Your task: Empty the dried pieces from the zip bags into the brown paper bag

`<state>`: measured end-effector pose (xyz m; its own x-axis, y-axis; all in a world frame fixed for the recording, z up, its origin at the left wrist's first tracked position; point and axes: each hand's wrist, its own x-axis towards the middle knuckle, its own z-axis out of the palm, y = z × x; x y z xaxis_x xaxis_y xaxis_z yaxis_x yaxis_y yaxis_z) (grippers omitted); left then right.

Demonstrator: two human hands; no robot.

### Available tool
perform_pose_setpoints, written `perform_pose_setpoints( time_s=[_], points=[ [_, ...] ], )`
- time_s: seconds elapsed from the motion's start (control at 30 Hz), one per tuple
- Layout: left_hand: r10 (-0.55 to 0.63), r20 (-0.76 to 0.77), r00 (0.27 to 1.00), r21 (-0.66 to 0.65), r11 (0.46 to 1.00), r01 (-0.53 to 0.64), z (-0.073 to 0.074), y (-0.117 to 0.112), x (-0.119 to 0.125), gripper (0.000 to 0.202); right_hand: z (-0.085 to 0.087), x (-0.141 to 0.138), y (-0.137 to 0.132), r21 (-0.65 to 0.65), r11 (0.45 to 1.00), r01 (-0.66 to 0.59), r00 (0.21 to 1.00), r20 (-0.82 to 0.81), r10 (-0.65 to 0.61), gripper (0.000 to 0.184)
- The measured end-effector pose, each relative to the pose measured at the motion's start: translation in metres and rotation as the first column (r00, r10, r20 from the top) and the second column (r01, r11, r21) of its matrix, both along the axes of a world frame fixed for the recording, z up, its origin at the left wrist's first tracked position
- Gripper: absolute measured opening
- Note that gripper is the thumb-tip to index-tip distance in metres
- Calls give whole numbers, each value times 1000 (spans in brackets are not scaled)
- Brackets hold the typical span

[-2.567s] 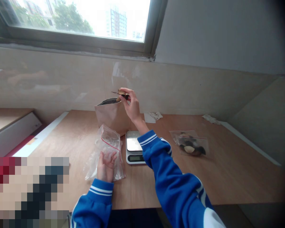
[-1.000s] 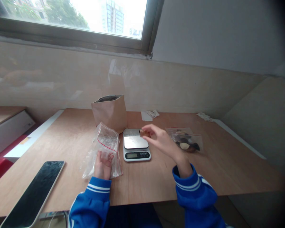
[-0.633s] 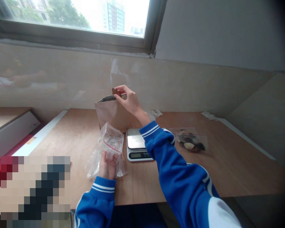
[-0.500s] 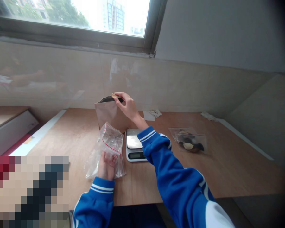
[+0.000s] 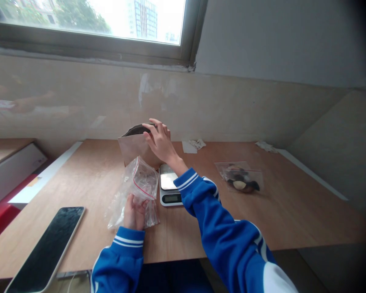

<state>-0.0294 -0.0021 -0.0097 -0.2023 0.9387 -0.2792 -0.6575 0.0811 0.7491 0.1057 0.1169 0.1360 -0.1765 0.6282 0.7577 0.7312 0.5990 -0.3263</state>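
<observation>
A brown paper bag (image 5: 132, 147) stands open at the back of the wooden table (image 5: 293, 219). My right hand (image 5: 159, 140) reaches into its mouth, fingers curled over the rim; what they hold, if anything, is hidden. My left hand (image 5: 134, 212) rests on the table gripping a clear zip bag with a red seal line (image 5: 138, 183). A small digital kitchen scale (image 5: 168, 185) sits just right of the zip bag, partly behind my right sleeve.
A phone (image 5: 45, 248) lies screen-up at the front left. A filled clear bag with dark and pale pieces (image 5: 240, 181) lies to the right. Crumpled paper scraps (image 5: 195, 143) lie near the tiled wall. A white-and-red box (image 5: 12, 175) stands at the left.
My right hand went from the paper bag down to the scale with a brown piece, then back up to the bag, and now dips into its mouth. My left hand stayed on the zip bag.
</observation>
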Motion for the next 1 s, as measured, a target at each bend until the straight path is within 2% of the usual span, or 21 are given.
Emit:
perform_pose_setpoints(
  time_s=[0.1,0.17,0.23,0.27,0.33,0.43,0.5,0.57,0.63,0.67,0.77,0.8,0.87,0.93,1.0],
  points=[
    [27,19,999,60,998,-28,0,-1,4,28,-10,1,-37,-20,998,-67,979,-193,62,32],
    [52,-18,999,137,989,-49,0,-3,7,33,-19,5,-64,-132,976,-176,951,-280,133,31],
    [80,-69,994,199,978,-65,1,-5,10,37,-29,12,-85,-276,924,-265,930,-326,170,29],
    [84,-100,991,219,974,-60,1,-6,11,39,-33,16,-93,-328,899,-290,917,-364,163,28],
    [82,-174,981,244,969,-37,3,-8,12,41,-41,28,-100,-368,882,-293,870,-485,87,27],
    [9,-263,965,261,963,62,8,-12,16,42,-47,47,-100,-339,909,-241,749,-661,-48,27],
    [-49,-283,958,264,956,126,13,-17,20,41,-48,57,-102,-319,920,-229,697,-713,-74,29],
    [-58,-276,959,265,955,134,17,-22,24,39,-52,62,-111,-316,912,-261,650,-756,-76,35],
    [-25,-263,965,263,960,97,20,-27,26,36,-59,62,-124,-348,859,-376,579,-812,-76,46],
    [-11,-265,964,259,962,82,21,-29,26,36,-65,61,-132,-370,806,-463,541,-838,-74,51],
    [13,-316,949,245,967,69,25,-34,23,36,-84,54,-153,-404,588,-701,455,-888,-68,65],
    [13,-342,940,241,968,74,27,-36,22,37,-89,52,-158,-399,539,-742,432,-899,-71,73],
    [27,-400,916,238,968,76,33,-38,18,39,-97,48,-165,-373,511,-774,384,-919,-89,87],
    [47,-471,881,241,967,77,41,-42,15,39,-99,48,-170,-343,532,-774,346,-933,-98,84],
    [67,-546,835,253,964,88,50,-46,12,36,-97,54,-173,-338,535,-774,351,-933,-81,80]
  ],
)
